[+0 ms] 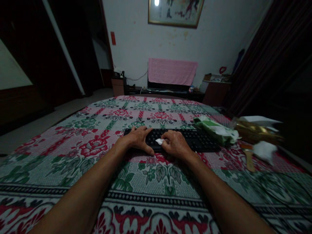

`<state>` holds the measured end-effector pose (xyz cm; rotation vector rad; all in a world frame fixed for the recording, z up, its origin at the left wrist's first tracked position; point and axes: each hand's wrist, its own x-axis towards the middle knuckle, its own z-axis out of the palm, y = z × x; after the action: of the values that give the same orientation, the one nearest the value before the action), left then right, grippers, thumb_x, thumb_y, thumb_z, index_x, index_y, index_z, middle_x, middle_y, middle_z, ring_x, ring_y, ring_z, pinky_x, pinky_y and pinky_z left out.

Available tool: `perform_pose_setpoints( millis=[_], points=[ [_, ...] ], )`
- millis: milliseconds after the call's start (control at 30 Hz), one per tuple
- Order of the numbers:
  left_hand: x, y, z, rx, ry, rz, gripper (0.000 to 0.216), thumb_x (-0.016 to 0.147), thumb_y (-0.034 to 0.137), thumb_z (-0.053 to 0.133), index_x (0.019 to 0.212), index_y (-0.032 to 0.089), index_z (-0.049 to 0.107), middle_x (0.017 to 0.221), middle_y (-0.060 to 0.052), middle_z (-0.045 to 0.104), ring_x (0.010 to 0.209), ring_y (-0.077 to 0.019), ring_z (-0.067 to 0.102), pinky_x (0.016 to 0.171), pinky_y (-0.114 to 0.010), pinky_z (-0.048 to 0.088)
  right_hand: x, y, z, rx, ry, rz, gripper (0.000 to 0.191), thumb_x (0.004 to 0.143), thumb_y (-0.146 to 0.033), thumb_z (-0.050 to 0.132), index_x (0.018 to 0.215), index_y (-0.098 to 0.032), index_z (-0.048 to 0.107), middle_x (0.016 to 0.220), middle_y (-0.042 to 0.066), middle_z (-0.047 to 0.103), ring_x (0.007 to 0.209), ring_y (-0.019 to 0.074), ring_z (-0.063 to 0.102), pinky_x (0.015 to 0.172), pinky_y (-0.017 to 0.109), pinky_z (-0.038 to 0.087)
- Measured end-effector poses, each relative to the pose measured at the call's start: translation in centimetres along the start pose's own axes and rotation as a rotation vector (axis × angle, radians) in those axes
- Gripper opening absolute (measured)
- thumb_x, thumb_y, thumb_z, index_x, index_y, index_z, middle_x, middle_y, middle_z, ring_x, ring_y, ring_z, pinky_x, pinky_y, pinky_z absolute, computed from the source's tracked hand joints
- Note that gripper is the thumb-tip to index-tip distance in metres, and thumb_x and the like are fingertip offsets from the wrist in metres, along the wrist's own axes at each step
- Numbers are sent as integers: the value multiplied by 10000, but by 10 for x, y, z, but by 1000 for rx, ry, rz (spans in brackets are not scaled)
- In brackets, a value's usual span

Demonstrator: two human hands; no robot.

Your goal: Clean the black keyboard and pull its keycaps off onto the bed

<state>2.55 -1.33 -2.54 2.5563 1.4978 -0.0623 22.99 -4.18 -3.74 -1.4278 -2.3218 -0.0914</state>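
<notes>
A black keyboard [195, 138] lies flat on the patterned bedspread [95, 146]. My left hand [138, 139] rests across the keyboard's left end, its thumb and fingers spread apart. A small white tissue [160, 141] sticks out from the pinched fingers of my right hand [176, 143], which presses down on the keys near the middle. The keys beneath both hands are hidden. Over the keyboard's upper right corner lies a green and white packet of wipes [216, 129].
On the right are a wooden-handled brush [249, 159], a crumpled white tissue [265, 151] and a blurred gold-coloured package [258, 130]. A dark cable [290, 177] curls at the lower right. Beyond the bed, a pink towel [172, 72] hangs over a dark screen.
</notes>
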Motion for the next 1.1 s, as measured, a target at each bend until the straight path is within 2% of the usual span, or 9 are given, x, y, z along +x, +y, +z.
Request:
perform_pose_setpoints(
  millis=[200,433,633,767,967,1100],
  points=[
    [-3,-2,-4,11,-47,-47,1235,428,770,580,1429,227,103,1495,-145,113,1353,-365,75,1051,-589,89,-1,0,1,36,-10,-123,224,761,-207,498,923,-204,654,836,37,586,774,145,497,715,266,315],
    [-3,-3,-4,5,-39,-50,1184,437,752,592,1413,250,148,1481,-128,185,1339,-364,146,1060,-570,113,-1,6,-2,18,-32,-119,227,746,-199,521,926,-211,659,827,34,580,766,148,488,716,274,306],
    [-4,-2,-5,-17,-2,-55,1187,420,761,597,1386,214,175,1431,-140,294,1303,-355,254,1061,-535,167,-2,-1,2,43,10,-177,201,776,-220,508,917,-211,653,815,30,573,781,149,487,727,280,298],
    [-3,-1,-5,-13,2,-48,1184,406,762,607,1365,189,214,1404,-148,333,1278,-344,302,1058,-519,191,-1,0,6,34,9,-173,184,750,-218,531,884,-214,657,776,26,569,757,154,485,709,283,292],
    [-2,-3,-4,-22,3,-44,1168,410,760,609,1363,212,212,1429,-138,299,1295,-338,274,1062,-535,173,-2,6,3,47,15,-116,146,706,-200,548,812,-195,648,763,28,577,749,156,490,722,284,303],
    [-2,-3,-4,-22,-9,-43,1179,423,761,600,1374,195,192,1436,-141,283,1300,-344,259,1062,-541,165,-2,4,5,57,27,-155,162,721,-207,537,832,-201,655,763,28,576,749,156,487,720,289,301]
  ],
)
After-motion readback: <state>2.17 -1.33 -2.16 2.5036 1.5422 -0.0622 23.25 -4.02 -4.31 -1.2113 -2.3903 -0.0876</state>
